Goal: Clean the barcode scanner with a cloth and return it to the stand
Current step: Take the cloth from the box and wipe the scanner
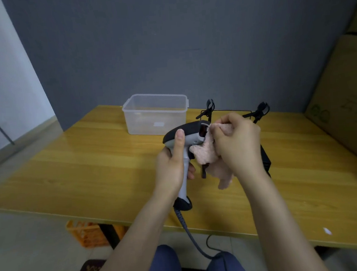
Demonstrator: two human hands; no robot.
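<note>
At the centre of the frame the left hand (172, 165) grips the barcode scanner (186, 138) by its pale handle, fingers curled shut around it and the thumb lying up the back of the head. The scanner is held above the wooden bench (79, 164), window facing right. The right hand (237, 143) has its fingers closed on a pink cloth (209, 154), pressing it against the scanner's window while loose folds hang below. A dark stand (265, 156) sits mostly hidden behind the right hand. A clear plastic tub (155, 113) stands further back on the bench. The scanner's cable (189, 230) drops toward the lower edge.
</note>
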